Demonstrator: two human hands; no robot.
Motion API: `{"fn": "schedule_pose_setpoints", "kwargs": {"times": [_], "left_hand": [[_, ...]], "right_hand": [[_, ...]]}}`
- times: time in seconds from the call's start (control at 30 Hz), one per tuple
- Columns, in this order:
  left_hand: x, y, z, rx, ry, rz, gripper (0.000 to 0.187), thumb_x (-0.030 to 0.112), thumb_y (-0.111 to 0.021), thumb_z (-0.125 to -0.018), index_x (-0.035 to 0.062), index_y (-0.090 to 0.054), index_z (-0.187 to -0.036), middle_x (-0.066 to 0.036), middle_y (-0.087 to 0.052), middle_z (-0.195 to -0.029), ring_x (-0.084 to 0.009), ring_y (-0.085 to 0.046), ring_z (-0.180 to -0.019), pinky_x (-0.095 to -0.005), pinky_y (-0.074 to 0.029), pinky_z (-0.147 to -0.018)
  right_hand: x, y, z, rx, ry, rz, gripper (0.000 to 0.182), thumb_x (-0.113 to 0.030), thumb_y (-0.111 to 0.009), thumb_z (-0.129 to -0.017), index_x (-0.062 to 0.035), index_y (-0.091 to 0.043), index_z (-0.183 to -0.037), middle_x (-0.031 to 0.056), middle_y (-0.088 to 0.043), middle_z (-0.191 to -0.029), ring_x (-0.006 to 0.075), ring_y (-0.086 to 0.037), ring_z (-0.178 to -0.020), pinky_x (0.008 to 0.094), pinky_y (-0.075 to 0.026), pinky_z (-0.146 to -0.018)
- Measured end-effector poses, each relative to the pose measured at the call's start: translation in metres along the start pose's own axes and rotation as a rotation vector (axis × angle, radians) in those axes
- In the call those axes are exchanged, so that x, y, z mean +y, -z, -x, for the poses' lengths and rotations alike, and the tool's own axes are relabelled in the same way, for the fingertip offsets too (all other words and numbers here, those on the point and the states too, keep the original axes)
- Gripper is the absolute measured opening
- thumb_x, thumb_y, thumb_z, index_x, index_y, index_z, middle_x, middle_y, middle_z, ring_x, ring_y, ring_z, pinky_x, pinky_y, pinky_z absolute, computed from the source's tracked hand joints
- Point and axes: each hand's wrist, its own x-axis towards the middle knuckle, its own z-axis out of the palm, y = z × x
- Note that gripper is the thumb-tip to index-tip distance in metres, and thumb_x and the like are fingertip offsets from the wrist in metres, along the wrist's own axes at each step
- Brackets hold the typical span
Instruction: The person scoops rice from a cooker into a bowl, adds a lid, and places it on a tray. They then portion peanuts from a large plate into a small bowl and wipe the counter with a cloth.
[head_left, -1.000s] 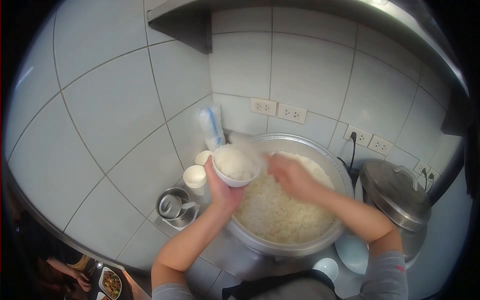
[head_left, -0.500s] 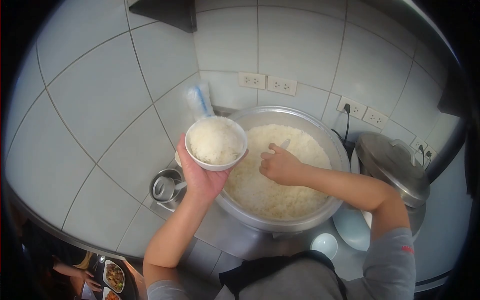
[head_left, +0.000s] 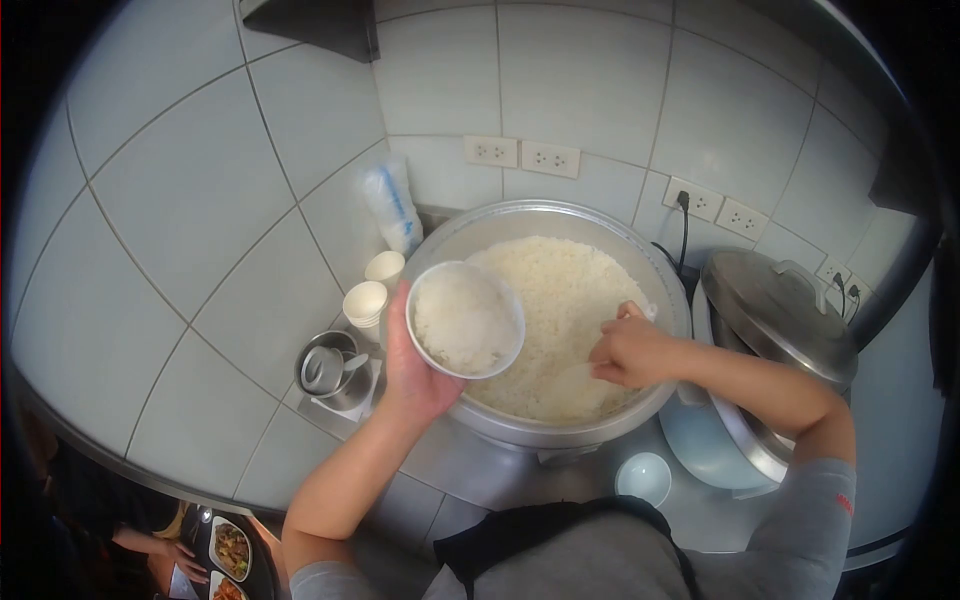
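Observation:
My left hand [head_left: 418, 378] holds a white bowl [head_left: 518, 330] heaped with rice [head_left: 462, 318], over the left rim of a big metal pot. Cooked white rice [head_left: 550, 290] fills much of the pot [head_left: 470, 424]. Over the right part of that rice, my right hand [head_left: 634, 348] has its fingers wrapped round a pale rice paddle [head_left: 580, 388], whose blade lies against the rice and whose handle end shows past the hand.
Paper cups [head_left: 366, 302] and a metal container [head_left: 345, 385] with utensils stand left. A metal lid [head_left: 765, 310] rests at the right. An empty bowl [head_left: 643, 478] sits in front. At lower left are food dishes [head_left: 232, 548] and another person's hand [head_left: 182, 558].
The bowl in my left hand has moved right and slightly down. My right hand has shifted right with the paddle, whose blade now shows. The paper cups have come into clearer view.

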Motion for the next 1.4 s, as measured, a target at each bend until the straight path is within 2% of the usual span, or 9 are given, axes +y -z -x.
{"fn": "schedule_pose_setpoints", "kwargs": {"times": [0.17,0.23,0.33,0.4,0.57,0.7,0.83,1.03,1.4], "left_hand": [[-0.011,0.006,-0.008,0.072,0.053,-0.073,0.065,0.062,-0.036,-0.083,0.0147,-0.041,-0.127,-0.009,-0.044,-0.129,-0.0301,-0.046,-0.115,-0.0505,-0.041,-0.089],[-0.019,0.004,-0.015,0.111,0.07,-0.033,0.064,0.062,-0.037,-0.083,0.0151,-0.04,-0.127,-0.009,-0.043,-0.129,-0.0298,-0.046,-0.114,-0.0499,-0.041,-0.089],[-0.033,-0.001,-0.026,0.111,0.079,0.017,0.062,0.061,-0.039,-0.083,0.0168,-0.039,-0.127,-0.008,-0.043,-0.128,-0.029,-0.044,-0.115,-0.0504,-0.039,-0.09],[-0.038,-0.009,-0.032,0.147,0.082,0.14,0.059,0.059,-0.04,-0.082,0.0194,-0.041,-0.125,-0.008,-0.044,-0.127,-0.0284,-0.041,-0.117,-0.0517,-0.036,-0.092],[-0.029,-0.018,-0.032,0.221,0.07,0.17,0.055,0.057,-0.041,-0.081,0.0214,-0.044,-0.123,-0.006,-0.045,-0.127,-0.0269,-0.041,-0.118,-0.0521,-0.034,-0.092],[-0.021,-0.008,-0.029,0.104,0.126,0.091,0.054,0.057,-0.04,-0.081,0.0209,-0.046,-0.121,-0.005,-0.046,-0.126,-0.0261,-0.043,-0.116,-0.0519,-0.035,-0.091],[-0.012,-0.009,-0.024,0.076,0.08,-0.071,0.056,0.058,-0.039,-0.082,0.0199,-0.047,-0.121,-0.004,-0.049,-0.125,-0.0259,-0.046,-0.114,-0.0495,-0.037,-0.091],[-0.008,-0.003,-0.019,0.112,-0.074,-0.1,0.058,0.056,-0.038,-0.083,0.014,-0.047,-0.122,-0.006,-0.052,-0.121,-0.0249,-0.05,-0.11,-0.0431,-0.039,-0.092],[-0.015,0.004,-0.009,0.032,-0.418,0.003,0.061,0.056,-0.034,-0.085,0.0095,-0.047,-0.122,-0.008,-0.052,-0.122,-0.0257,-0.05,-0.111,-0.0404,-0.038,-0.095]], "right_hand": [[0.03,0.029,-0.006,-0.171,-0.38,-0.578,0.009,-0.011,-0.056,-0.081,-0.005,-0.061,-0.077,0.0018,-0.053,-0.059,0.0134,-0.053,-0.059,0.0305,-0.041,-0.061],[0.023,0.052,-0.014,0.024,-0.547,-0.749,0.026,-0.002,-0.051,-0.078,-0.0003,-0.058,-0.103,0.0132,-0.06,-0.068,0.029,-0.057,-0.064,0.0346,-0.045,-0.057],[-0.008,0.066,-0.031,0.3,-0.358,-0.505,0.045,0.005,-0.047,-0.075,-0.0005,-0.048,-0.12,0.0165,-0.056,-0.075,0.0319,-0.057,-0.071,0.0353,-0.046,-0.065],[-0.009,0.034,-0.042,0.42,-0.087,-0.061,0.057,0.007,-0.045,-0.077,-0.0041,-0.038,-0.132,0.0157,-0.05,-0.084,0.0242,-0.053,-0.071,0.0329,-0.045,-0.065],[-0.058,0.023,-0.039,0.423,-0.148,-0.187,0.058,0.008,-0.045,-0.076,-0.0055,-0.038,-0.132,0.0171,-0.046,-0.084,0.0272,-0.051,-0.078,0.0353,-0.043,-0.072],[-0.038,0.043,-0.038,0.358,0.01,-0.34,0.054,0.001,-0.049,-0.08,-0.0092,-0.04,-0.132,0.0146,-0.046,-0.082,0.0273,-0.051,-0.074,0.0356,-0.043,-0.069],[-0.038,0.075,-0.033,0.459,-0.067,-0.282,0.049,-0.005,-0.051,-0.083,-0.0123,-0.043,-0.131,0.0133,-0.046,-0.081,0.0276,-0.051,-0.072,0.0353,-0.043,-0.066],[-0.068,0.061,-0.036,0.437,-0.062,-0.127,0.043,-0.007,-0.051,-0.084,-0.0118,-0.048,-0.126,0.0136,-0.049,-0.078,0.0278,-0.051,-0.07,0.0362,-0.041,-0.063],[-0.073,0.09,-0.034,0.493,-0.007,-0.517,0.038,-0.007,-0.052,-0.082,-0.0051,-0.052,-0.12,0.0162,-0.052,-0.077,0.0313,-0.054,-0.072,0.0378,-0.043,-0.066]]}}
